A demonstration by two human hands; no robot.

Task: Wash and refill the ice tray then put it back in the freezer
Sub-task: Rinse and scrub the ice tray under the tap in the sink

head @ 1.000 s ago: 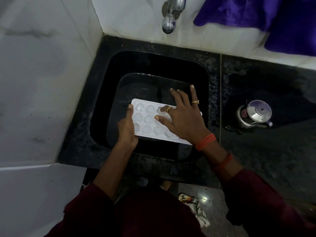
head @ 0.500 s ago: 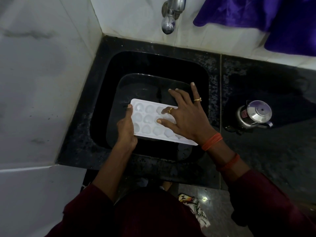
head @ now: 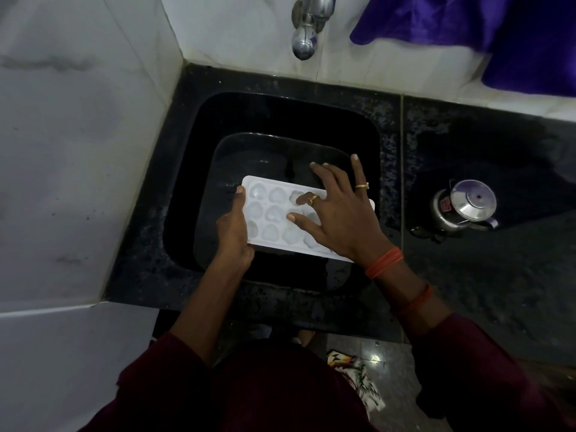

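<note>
A white plastic ice tray (head: 274,224) with three rows of rounded hollows sits face up, nearly level, over a dark tub (head: 249,157) inside the black sink (head: 280,115).

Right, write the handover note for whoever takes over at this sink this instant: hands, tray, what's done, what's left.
Left hand: grips the ice tray by its left short end, thumb on the rim.
Right hand: spread on top of the tray, fingertips in the cavities.
Tray: held over the dark tub that stands in the sink. The tap on the back wall shows no stream.
Done: tray is at the sink, and washing looks under way.
Left: finish washing, refill the tray, put it back in the freezer (not in view).
</note>
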